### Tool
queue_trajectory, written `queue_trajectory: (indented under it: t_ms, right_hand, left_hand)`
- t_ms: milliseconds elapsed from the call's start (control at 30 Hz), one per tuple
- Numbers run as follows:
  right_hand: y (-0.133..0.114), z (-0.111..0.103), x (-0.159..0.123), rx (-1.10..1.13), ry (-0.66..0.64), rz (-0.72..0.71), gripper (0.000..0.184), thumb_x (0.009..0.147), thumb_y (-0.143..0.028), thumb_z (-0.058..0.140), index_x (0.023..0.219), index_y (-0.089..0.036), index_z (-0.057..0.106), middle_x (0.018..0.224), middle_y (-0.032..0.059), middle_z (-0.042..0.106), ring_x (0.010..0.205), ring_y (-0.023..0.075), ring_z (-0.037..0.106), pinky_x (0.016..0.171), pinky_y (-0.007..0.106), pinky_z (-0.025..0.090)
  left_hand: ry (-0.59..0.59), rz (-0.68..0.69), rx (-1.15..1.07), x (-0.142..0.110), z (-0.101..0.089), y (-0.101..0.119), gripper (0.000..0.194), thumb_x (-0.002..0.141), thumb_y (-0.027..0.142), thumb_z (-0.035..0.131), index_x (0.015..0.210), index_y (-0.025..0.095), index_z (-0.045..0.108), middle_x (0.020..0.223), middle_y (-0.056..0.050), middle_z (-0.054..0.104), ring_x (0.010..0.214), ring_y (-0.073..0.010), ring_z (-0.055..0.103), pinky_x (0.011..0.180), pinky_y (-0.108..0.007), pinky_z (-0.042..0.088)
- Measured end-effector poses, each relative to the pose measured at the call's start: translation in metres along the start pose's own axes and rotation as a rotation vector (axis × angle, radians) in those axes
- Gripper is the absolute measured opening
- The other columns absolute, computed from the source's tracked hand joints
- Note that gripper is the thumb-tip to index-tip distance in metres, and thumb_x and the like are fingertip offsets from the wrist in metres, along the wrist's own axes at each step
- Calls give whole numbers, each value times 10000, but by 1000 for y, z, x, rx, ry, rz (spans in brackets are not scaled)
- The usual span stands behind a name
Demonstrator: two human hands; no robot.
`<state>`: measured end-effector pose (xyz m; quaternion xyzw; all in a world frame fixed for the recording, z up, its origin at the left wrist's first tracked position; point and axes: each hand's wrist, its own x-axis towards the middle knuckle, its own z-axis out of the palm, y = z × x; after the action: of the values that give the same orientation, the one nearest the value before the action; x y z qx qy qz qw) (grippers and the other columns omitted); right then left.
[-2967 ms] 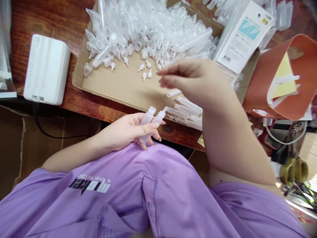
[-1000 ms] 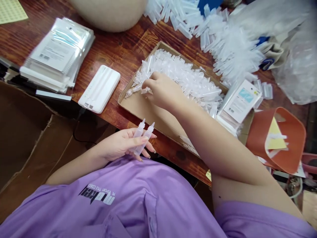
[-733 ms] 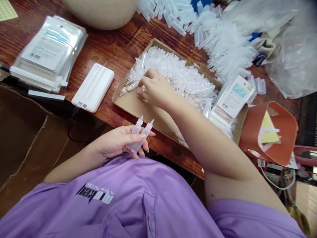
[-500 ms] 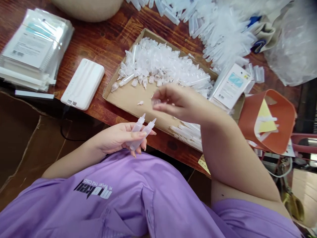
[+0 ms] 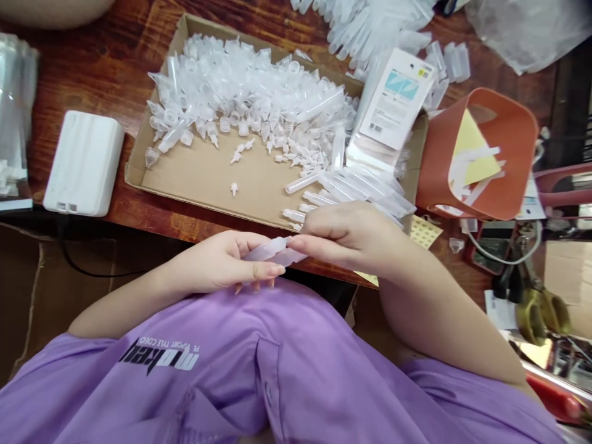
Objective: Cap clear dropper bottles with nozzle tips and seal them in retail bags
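Note:
My left hand [image 5: 231,262] is closed round two small translucent squeeze bottles [image 5: 266,250], held side by side with their tips pointing right. My right hand [image 5: 340,240] meets them there, thumb and forefinger pinched at the tip of one bottle. A clear cap in that pinch is mostly hidden by the fingers. Beyond both hands lies a shallow cardboard tray [image 5: 194,185], heaped with translucent caps [image 5: 250,80] and small white nozzle tips [image 5: 300,151]. More slim bottles [image 5: 365,191] lie in its near right part, just past my right hand.
A white power bank [image 5: 83,163] with a cable is at left, near plastic packets [image 5: 16,117]. A labelled packet [image 5: 395,102] leans in the tray's right end. Beside it stands an orange bin [image 5: 504,142] with paper strips. Scissors [image 5: 536,314] hang at right; loose bottles [image 5: 370,24] pile behind.
My right hand has come down from over the tray to the bottle tips, bringing a clear cap. My left hand has tilted the bottles to lie flatter. The view has shifted right.

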<state>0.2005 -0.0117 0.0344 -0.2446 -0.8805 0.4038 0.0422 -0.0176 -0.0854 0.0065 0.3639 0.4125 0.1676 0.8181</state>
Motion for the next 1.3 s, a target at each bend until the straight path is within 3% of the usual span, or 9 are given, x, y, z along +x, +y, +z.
queue_trajectory:
  t_ms: [200, 300, 433, 533, 700, 867, 1067, 1167, 1300]
  right_hand:
    - [2, -3, -12, 17, -44, -69, 497, 976, -569, 435, 1132, -158, 667, 1013, 101, 706, 858, 169, 646, 716, 273, 465]
    - [0, -1, -11, -76, -114, -3, 478, 1020, -503, 355, 1016, -167, 694, 853, 78, 698, 738, 160, 630, 630, 263, 428]
    - [0, 10, -5, -106, 23, -95, 491, 996, -550, 390, 1100, -151, 658, 921, 102, 692, 797, 177, 631, 654, 272, 435]
    - [-2, 18, 1, -138, 84, -168, 410, 1029, -442, 367, 1074, -147, 648, 862, 88, 683, 752, 165, 608, 633, 269, 410]
    - [-7, 26, 15, -155, 106, -22, 409, 1003, -473, 404, 900, -151, 635, 755, 67, 646, 644, 156, 559, 584, 263, 382]
    - [-14, 34, 29, -96, 103, -92, 358, 1010, -388, 374, 910, -149, 621, 742, 63, 630, 667, 153, 548, 629, 264, 383]
    - [-20, 31, 52, 302, -187, 417, 538, 942, -641, 376, 789, -175, 598, 679, 7, 598, 611, 124, 540, 585, 242, 404]
    - [-14, 20, 85, 107, -212, 220, 515, 974, -587, 347, 846, -179, 634, 740, 30, 619, 669, 140, 561, 635, 271, 428]
    - [-10, 22, 156, -487, 41, -84, 306, 999, -274, 377, 1004, -186, 669, 1011, 83, 658, 980, 214, 596, 799, 339, 439]
  left_hand:
    - [162, 136, 254, -5, 10, 3, 304, 822, 302, 713, 1084, 150, 740, 977, -40, 746, 882, -140, 669, 825, -230, 496]
    - [280, 325, 637, -11, 6, -4, 353, 861, 210, 621, 1193, 138, 716, 977, -63, 731, 873, -138, 664, 826, -229, 501]
    - [414, 600, 1105, -17, 0, -16, 426, 896, 145, 498, 1291, 101, 653, 919, -91, 719, 838, -161, 647, 777, -257, 518]
    - [506, 720, 1300, -23, -2, -20, 398, 933, 169, 471, 1274, 90, 662, 888, -109, 737, 812, -181, 647, 765, -278, 524]
    - [661, 815, 1426, -30, -10, -23, 380, 932, 137, 485, 1261, 102, 670, 894, -119, 755, 779, -198, 659, 728, -300, 523]
    - [663, 804, 1402, -34, -16, -30, 381, 938, 124, 448, 1238, 56, 672, 935, -145, 763, 819, -219, 678, 763, -316, 535]
    - [628, 595, 1081, -37, -25, -42, 399, 942, 204, 453, 1260, 98, 669, 986, -145, 751, 891, -234, 683, 834, -359, 529]
    - [554, 341, 654, -40, -34, -37, 316, 898, 324, 592, 1114, 141, 730, 928, -96, 742, 817, -190, 670, 760, -296, 534]
    - [251, 40, -26, -41, -41, -37, 389, 811, 502, 704, 871, 118, 712, 719, -42, 683, 534, -96, 570, 500, -207, 473]
